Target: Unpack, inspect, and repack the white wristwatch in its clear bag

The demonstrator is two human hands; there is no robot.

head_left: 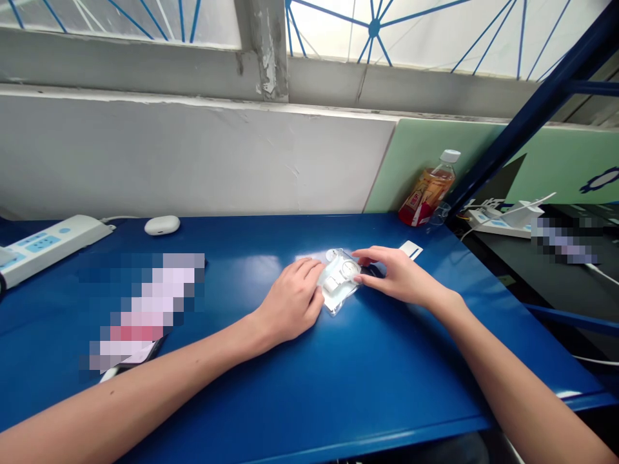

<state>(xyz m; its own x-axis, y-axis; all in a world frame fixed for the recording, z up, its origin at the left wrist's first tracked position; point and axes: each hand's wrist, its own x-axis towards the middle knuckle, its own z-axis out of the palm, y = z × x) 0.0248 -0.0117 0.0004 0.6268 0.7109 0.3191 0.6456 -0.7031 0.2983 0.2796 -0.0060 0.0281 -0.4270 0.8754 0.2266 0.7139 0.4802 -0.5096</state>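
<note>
As the clear packet (339,283) is lying on the tabletop (377,380), the left hand (291,298) is covering its left edge, grip unclear, and the right hand (395,274) is touching its right, fingers apart.

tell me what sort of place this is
Perhaps a dormitory or study room: a blue desk with a power strip on it, and a slanted blue post at its right side.

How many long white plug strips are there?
2: a long white plastic plug strip on the shiny blue desk, far left; another white plug strip on the black tabletop, at right, partly covered. More may be hidden.
</note>
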